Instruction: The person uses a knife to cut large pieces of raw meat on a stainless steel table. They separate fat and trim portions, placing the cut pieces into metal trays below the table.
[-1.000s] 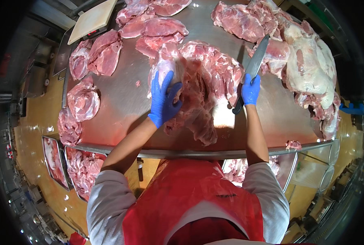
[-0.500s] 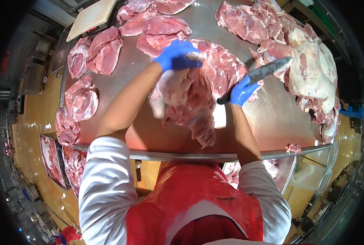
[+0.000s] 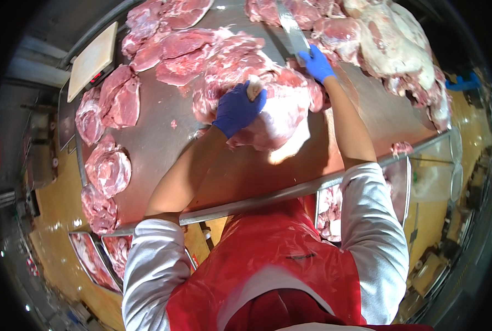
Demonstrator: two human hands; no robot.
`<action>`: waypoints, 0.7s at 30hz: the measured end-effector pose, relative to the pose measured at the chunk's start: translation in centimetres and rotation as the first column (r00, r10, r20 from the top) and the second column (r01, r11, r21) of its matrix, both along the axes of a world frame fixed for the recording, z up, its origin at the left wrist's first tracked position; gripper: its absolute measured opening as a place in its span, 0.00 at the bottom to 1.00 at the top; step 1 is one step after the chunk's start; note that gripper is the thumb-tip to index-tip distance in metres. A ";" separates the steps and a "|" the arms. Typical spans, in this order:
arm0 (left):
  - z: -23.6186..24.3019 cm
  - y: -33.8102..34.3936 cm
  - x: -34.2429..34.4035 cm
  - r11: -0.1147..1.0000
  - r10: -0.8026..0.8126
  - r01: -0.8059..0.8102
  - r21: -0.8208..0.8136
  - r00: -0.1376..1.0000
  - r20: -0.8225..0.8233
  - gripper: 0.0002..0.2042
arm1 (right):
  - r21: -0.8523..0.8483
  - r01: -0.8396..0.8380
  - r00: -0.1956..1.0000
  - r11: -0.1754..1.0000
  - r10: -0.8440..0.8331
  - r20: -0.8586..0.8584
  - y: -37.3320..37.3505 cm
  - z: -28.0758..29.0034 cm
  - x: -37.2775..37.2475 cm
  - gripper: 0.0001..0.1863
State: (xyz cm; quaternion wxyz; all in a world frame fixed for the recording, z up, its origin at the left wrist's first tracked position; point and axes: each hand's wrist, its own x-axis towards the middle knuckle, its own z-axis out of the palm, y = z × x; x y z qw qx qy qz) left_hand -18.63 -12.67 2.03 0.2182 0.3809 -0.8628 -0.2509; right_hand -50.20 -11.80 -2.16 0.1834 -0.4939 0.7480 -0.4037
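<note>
Since last frame: knife (image 3: 294,32) moved up-table, meat cut (image 3: 281,115) turned. Left hand (image 3: 236,111) grips cut's pale knob (image 3: 254,88); right hand (image 3: 316,63) closed around knife. Cut mid steel table (image 3: 160,151), flat pieces (image 3: 120,98) left, pale slab (image 3: 393,48) right.

lg pink/white meat (image 3: 281,113); knife (image 3: 293,33), blade fwd

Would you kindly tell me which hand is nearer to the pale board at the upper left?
Left. The left hand, on the central meat, is right of the pale board; the right hand, with the knife, is farther right.
</note>
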 end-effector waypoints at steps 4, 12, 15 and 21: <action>-1.6 2.2 -2.4 0.985 -0.055 0.096 0.147 0.964 -0.261 0.13 | -0.025 0.219 0.960 0.975 -0.211 0.182 8.8 -2.4 -2.3 0.20; 2.8 0.8 -7.0 0.812 -0.166 -0.030 -0.582 0.946 -0.280 0.06 | -0.118 0.475 0.856 0.872 -0.426 0.293 13.1 -2.8 0.8 0.19; 5.5 8.7 -9.6 0.813 -0.310 0.232 -0.533 0.949 -0.060 0.06 | -0.150 0.576 0.795 0.804 -0.507 0.333 16.4 -3.8 0.3 0.17; 3.2 6.8 -5.6 0.871 0.072 0.054 -0.489 0.969 0.235 0.07 | 0.130 0.257 0.597 0.958 -0.263 0.758 26.4 1.6 8.7 0.12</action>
